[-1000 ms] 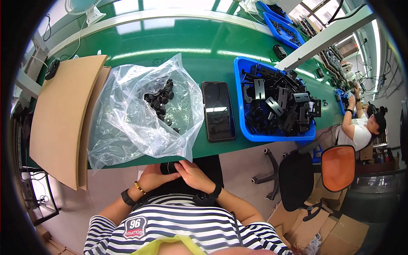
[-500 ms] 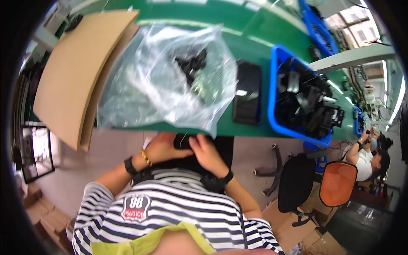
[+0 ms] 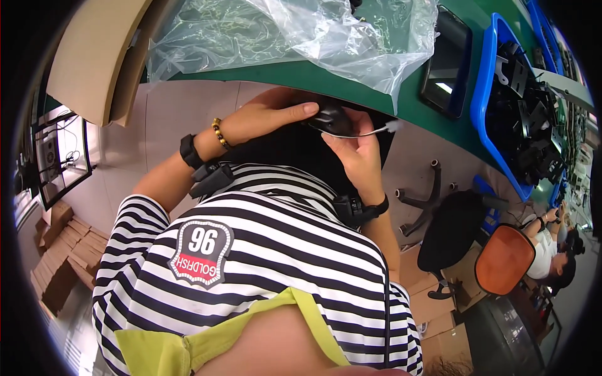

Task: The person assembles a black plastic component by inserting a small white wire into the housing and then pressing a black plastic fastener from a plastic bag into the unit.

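Note:
Just below the near edge of the green table, a small rounded black plastic part sits between my two hands. A thin pale wire runs along it and out to the right, ending in a small white connector. My left hand holds the part from the left, its thumb pressed on the top; the other fingers are mostly hidden. From the right, my right hand grips it with the fingers behind and the thumb near the wire. A clear plastic bag lies on the table just beyond.
A flat black glossy panel lies right of the bag. Beside it stands a blue crate full of black parts. Brown cardboard is at far left. A black chair, an orange chair and a seated person are at right.
The view has tipped down, so the table sits higher in the picture. My hands hold the black part further right, where it and its white connector now show clearly.

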`<state>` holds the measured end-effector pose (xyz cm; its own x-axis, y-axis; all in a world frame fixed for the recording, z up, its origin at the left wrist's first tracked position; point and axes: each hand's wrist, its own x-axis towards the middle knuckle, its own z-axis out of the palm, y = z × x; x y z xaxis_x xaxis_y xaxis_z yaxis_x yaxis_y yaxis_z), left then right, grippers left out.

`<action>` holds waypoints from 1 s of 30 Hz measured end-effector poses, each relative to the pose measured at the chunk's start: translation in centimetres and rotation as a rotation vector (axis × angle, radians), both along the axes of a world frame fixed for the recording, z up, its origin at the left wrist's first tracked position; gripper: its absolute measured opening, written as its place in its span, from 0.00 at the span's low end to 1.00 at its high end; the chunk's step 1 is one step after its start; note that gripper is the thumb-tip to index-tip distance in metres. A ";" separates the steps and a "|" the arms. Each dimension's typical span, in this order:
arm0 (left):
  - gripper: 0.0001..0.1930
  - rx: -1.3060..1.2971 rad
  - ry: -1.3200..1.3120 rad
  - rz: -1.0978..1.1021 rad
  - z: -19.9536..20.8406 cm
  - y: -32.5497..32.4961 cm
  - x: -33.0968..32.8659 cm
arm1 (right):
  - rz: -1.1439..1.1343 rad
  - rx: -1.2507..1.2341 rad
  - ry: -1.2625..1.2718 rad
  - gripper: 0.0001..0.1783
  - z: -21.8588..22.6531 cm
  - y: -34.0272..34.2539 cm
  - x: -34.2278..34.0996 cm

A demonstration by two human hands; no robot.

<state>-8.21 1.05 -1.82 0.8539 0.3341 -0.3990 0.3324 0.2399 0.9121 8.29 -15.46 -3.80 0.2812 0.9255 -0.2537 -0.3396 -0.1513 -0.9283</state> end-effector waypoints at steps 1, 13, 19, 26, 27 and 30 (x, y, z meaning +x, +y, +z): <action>0.34 -0.178 0.062 -0.004 0.0 0.0 0.0 | 0.000 -0.004 0.002 0.28 0.1 0.0 0.0; 0.27 -0.710 -0.279 0.151 -1.6 -1.1 -0.5 | 0.004 0.133 0.032 0.32 -0.1 0.9 -0.2; 0.27 -0.559 -0.137 0.126 -1.0 -0.7 -0.2 | 0.040 -0.009 -0.009 0.28 -0.1 0.0 0.0; 0.22 -0.407 0.028 0.145 -1.8 0.8 -0.8 | 0.752 -0.136 -0.993 0.10 6.6 -2.0 4.1; 0.22 -0.349 0.025 0.093 -2.5 0.6 -1.0 | 0.756 -0.127 -1.003 0.10 8.1 -1.5 4.9; 0.21 -0.226 0.006 -0.016 -3.4 0.4 -1.0 | 0.747 0.116 -0.855 0.07 13.7 0.8 5.7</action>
<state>-9.23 1.41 -5.27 0.8557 0.2216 -0.4677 0.3434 0.4329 0.8335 13.99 -14.70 9.85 -0.3104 0.9393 -0.1464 0.5497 0.0517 -0.8337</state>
